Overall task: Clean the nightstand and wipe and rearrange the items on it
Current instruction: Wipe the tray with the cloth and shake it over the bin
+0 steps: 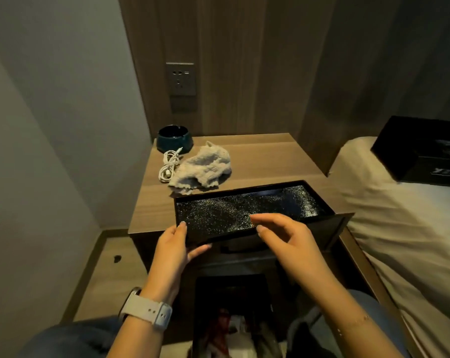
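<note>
A shallow black tray [309, 188] with a speckled bottom lies tilted over the front edge of the wooden nightstand [270, 161]. My left hand [176, 245] grips the tray's near left corner, thumb on the rim and fingers under it. My right hand [283, 236] hovers over the tray's near edge with fingers loosely bent; whether it touches the tray is unclear. A crumpled beige cloth [204, 167] lies on the nightstand behind the tray. To the cloth's left is a coiled white cable [168, 165], and behind that stands a dark blue ashtray [174, 138].
A bed with a pale sheet [404, 228] borders the nightstand on the right, with a black box [422, 151] on it. A wall socket [180, 78] sits above the nightstand. Below my hands an open bin [231, 329] holds rubbish. A grey wall closes off the left.
</note>
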Motion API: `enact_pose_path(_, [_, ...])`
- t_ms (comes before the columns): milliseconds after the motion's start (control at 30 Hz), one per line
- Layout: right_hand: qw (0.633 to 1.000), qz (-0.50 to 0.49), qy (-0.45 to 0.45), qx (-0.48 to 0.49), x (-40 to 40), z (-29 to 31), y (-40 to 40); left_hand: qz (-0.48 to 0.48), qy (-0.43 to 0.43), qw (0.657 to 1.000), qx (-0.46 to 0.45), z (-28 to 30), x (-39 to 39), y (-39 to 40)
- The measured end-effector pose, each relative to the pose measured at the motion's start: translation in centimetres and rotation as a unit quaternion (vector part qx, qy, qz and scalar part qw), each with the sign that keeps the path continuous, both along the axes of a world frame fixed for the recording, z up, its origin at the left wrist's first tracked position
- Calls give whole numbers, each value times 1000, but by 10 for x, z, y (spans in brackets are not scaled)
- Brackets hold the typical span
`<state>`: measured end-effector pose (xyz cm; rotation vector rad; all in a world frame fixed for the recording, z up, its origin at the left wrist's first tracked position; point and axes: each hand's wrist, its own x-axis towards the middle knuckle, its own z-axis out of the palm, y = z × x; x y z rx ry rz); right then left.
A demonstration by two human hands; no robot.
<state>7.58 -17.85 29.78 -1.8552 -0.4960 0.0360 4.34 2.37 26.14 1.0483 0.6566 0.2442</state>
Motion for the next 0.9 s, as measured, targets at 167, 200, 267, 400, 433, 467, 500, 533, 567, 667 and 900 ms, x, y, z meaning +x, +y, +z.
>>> enact_pose_path(167, [990, 46, -50, -126, 52, 36, 60, 50, 19, 998, 45, -8, -4, 33])
enact_pose_path(200, [981, 63, -78, -167, 64, 44, 74, 63, 17, 996, 53, -9, -5, 38])
enact_pose_path(267, [953, 105, -147, -242, 90, 54, 103, 67, 16, 996, 60, -10, -8, 45])
enact_pose_path(400, [846, 187, -275, -418, 135, 48, 161, 51, -9, 997, 53, -11, -14, 52])
enact_pose_path(433, [815, 200, -281, -465, 145, 42, 171, 46, -9, 997, 58, -11, -14, 53])
enact_pose_path(467, [791, 207, -276, -505, 153, 35, 177, 43, -8, 997, 62, -9, -15, 53])
enact_pose_path(500, [777, 208, -267, -530, 159, 28, 180, 43, -6, 997, 64, -8, -14, 53])
enact_pose_path(533, [778, 200, -258, -537, 164, 21, 181, 44, -5, 997, 63, -7, -13, 53])
enact_pose_path(567, [795, 181, -252, -522, 169, 15, 178, 46, -4, 997, 63, -6, -13, 53])
enact_pose_path(667, [867, 82, -238, -429, 182, 12, 159, 37, 5, 997, 73, -5, -12, 54])
enact_pose_path(900, [894, -64, -266, -354, 196, 60, 68, 28, -6, 997, 76, -6, -14, 54])
